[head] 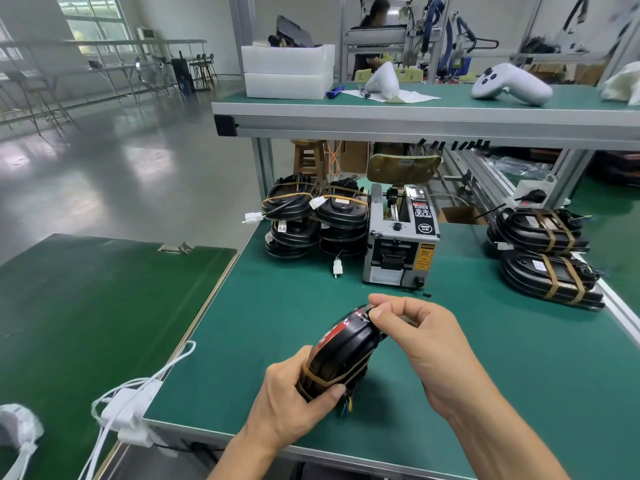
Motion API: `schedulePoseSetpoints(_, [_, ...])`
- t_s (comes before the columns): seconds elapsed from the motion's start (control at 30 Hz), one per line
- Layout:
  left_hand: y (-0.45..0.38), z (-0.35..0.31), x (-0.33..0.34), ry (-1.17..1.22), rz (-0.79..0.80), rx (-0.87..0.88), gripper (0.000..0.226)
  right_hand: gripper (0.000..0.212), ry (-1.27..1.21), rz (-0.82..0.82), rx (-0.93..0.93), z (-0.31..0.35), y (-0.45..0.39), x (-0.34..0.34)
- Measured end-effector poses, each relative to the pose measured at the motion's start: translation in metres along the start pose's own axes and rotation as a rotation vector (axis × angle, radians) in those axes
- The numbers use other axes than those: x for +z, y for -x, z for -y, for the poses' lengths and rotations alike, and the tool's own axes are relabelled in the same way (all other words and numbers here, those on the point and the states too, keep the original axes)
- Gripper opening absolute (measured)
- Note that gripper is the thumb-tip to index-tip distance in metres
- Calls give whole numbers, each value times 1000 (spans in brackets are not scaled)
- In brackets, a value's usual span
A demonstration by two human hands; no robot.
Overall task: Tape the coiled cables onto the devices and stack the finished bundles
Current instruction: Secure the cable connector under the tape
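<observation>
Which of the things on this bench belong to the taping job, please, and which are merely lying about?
Job: device held in both hands (left, right); tape dispenser; taped bundles; banded stacks.
Lying about: white controller; foam boxes; white charger.

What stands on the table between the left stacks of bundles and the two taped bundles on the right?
In the head view, the tape dispenser stands between the left stacks and the taped bundles, close beside the left stacks.

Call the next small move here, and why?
Probably press the tape down over the far end. The left hand grips the device, one band already round its near end, while the right hand pinches at the far end, the bundle not yet stacked.
</observation>
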State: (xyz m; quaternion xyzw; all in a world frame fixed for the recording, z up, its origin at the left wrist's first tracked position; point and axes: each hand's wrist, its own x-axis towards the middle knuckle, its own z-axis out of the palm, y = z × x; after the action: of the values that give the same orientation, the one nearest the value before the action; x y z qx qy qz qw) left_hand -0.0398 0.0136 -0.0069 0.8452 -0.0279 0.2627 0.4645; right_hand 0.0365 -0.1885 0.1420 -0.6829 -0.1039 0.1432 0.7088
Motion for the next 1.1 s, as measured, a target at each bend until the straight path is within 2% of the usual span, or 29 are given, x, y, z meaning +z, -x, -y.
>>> schedulePoseSetpoints(0.2, [0, 0, 0, 1, -2, 6, 56, 20, 42, -45, -27, -3, 0, 3])
schedulePoseSetpoints(0.73, [3, 0, -1, -7, 3, 19, 58, 14, 155, -92, -32, -4, -1, 4])
schedulePoseSetpoints(0.97, [3, 0, -1, -10, -1, 35, 55, 15, 72, -60, 26, -7, -3, 0])
schedulePoseSetpoints(1.1, [2, -1, 0, -18, -9, 54, 42, 14, -18, -32, 120, -10, -3, 0])
